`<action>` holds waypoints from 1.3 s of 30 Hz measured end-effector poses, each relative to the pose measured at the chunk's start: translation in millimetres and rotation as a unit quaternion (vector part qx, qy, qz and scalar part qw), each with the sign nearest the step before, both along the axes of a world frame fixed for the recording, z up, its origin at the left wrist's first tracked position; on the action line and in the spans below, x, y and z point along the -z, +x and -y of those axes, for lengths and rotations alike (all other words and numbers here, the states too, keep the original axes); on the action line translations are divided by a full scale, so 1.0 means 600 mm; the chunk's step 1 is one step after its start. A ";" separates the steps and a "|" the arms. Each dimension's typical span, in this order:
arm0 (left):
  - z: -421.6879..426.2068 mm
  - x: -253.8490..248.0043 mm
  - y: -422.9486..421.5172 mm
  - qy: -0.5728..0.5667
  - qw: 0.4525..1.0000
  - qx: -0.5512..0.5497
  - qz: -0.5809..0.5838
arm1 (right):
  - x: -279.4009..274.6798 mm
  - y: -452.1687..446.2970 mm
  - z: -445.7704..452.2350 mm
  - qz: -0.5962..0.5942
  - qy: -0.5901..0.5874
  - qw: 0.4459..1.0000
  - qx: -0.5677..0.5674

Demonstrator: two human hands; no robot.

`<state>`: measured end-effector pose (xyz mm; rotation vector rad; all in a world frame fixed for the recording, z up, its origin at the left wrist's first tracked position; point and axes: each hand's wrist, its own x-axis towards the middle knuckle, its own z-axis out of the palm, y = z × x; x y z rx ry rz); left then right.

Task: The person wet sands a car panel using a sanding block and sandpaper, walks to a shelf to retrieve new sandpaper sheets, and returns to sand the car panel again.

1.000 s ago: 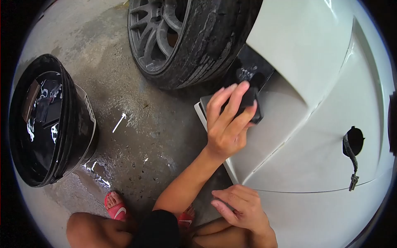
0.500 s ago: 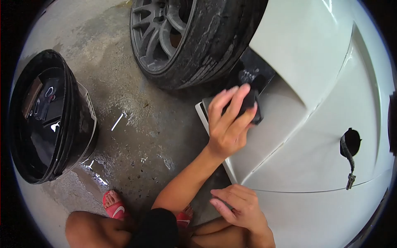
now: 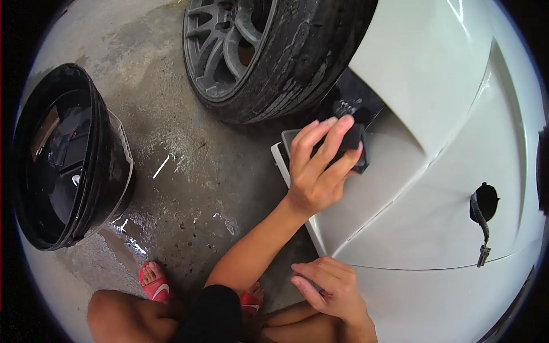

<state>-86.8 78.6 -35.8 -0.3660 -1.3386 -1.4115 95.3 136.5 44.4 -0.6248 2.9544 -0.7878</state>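
Note:
My left hand (image 3: 317, 168) is closed over a black block (image 3: 357, 151), fingers bent across its top. The block lies against the pale car body panel (image 3: 394, 166), close to the wheel arch edge. Part of the block is hidden under my fingers. My right hand (image 3: 331, 286) hangs lower down, beside the panel's bottom corner. Its fingers curl loosely with the thumb apart, and nothing is in it.
A wheel with a black tire (image 3: 309, 57) stands just beyond my left hand. On the wet concrete floor at left is a black bucket (image 3: 117, 166) with water and dark pieces inside. A wire connector (image 3: 484, 255) dangles from a round hole in the panel.
My left hand and the block have shifted slightly to the right relative to the panel. My right hand stays nearly in place. The view has moved a little.

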 end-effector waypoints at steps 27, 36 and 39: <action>0.054 0.045 -0.059 -0.118 0.990 0.021 -0.081 | -0.008 0.003 -0.007 -0.004 -0.017 1.000 0.008; 0.060 0.029 -0.069 -0.121 0.989 0.000 -0.087 | -0.004 -0.002 -0.002 -0.007 -0.031 0.999 -0.008; 0.058 0.019 -0.077 -0.117 0.989 -0.014 -0.093 | 0.000 0.003 0.000 0.007 -0.026 1.000 -0.012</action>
